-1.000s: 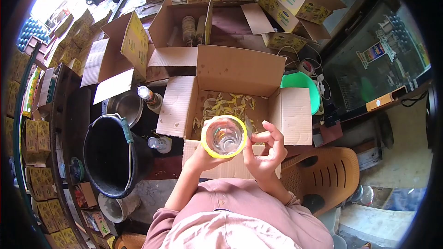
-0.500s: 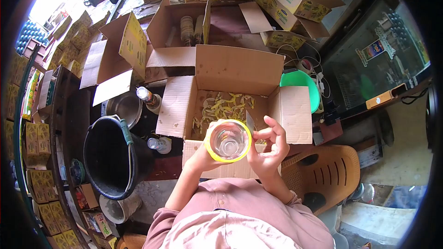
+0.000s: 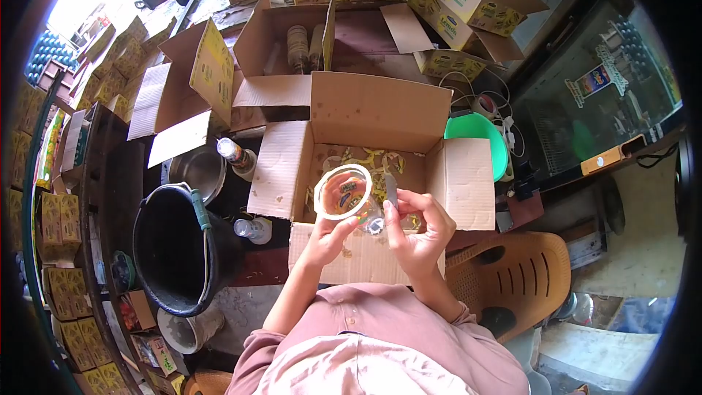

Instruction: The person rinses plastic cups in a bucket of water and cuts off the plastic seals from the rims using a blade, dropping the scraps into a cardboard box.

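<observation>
My left hand [image 3: 327, 240] is closed round a clear plastic jar [image 3: 371, 218] with a pale rim, its mouth tilted up and to the left. A printed label shows through the jar. Just right of the jar, my right hand [image 3: 420, 232] pinches a small grey blade [image 3: 390, 189] that points up. Both hands are over the near side of an open cardboard box [image 3: 380, 106], where yellow-green strips [image 3: 376, 160] lie scattered on the bottom.
A black bucket [image 3: 172, 252], a metal pot [image 3: 197, 172] and two bottles [image 3: 238, 155] are on the left. Behind stand more open cartons [image 3: 212, 73]. On the right are a green basin [image 3: 479, 143], cables, a brown chair [image 3: 523, 271] and a glass-fronted case [image 3: 592, 95].
The jar has tipped over to the left in my left hand, and its rim now looks pale instead of bright yellow. My right hand's fingers have closed further round the blade.
</observation>
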